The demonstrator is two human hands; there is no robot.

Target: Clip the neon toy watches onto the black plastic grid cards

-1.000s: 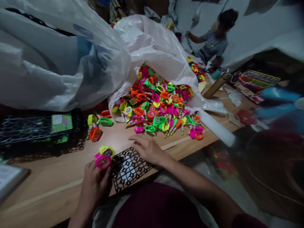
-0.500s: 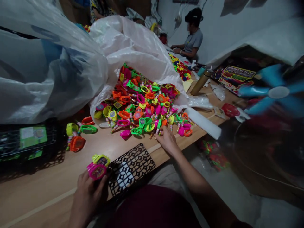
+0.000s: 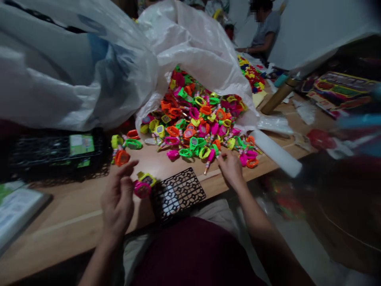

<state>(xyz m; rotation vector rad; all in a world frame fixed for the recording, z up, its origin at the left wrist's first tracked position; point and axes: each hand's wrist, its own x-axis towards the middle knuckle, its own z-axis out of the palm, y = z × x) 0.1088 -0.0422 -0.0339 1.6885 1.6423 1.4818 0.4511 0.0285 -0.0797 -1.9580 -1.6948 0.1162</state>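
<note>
The left hand (image 3: 117, 198) is open, fingers spread and raised, just beside a pink toy watch (image 3: 142, 189) and a yellow toy watch (image 3: 147, 178). Those two sit together on the wooden table (image 3: 71, 210) near its near edge, between that hand and a black plastic lattice grid (image 3: 178, 194). Half a second ago the same hand held them up in its fingers; now it has let go of them. The right hand (image 3: 231, 171) has shifted rightward along the near edge of a heap of neon toy watches (image 3: 193, 127), its fingers loosely curled and pointing down, though whether they grip anything I cannot tell. The heap spills from a white plastic sack (image 3: 193, 51). On the left, a few more watches (image 3: 122, 149) lie apart from it, in front of a black crate (image 3: 56, 153) with a green label (image 3: 81, 145) that is unreadable. On the far right, the printed box (image 3: 341, 91) is too blurred to read, though the word FORMULA showed on it earlier. A seated co-worker (image 3: 263, 35) rests both forearms on the far end of the table
</note>
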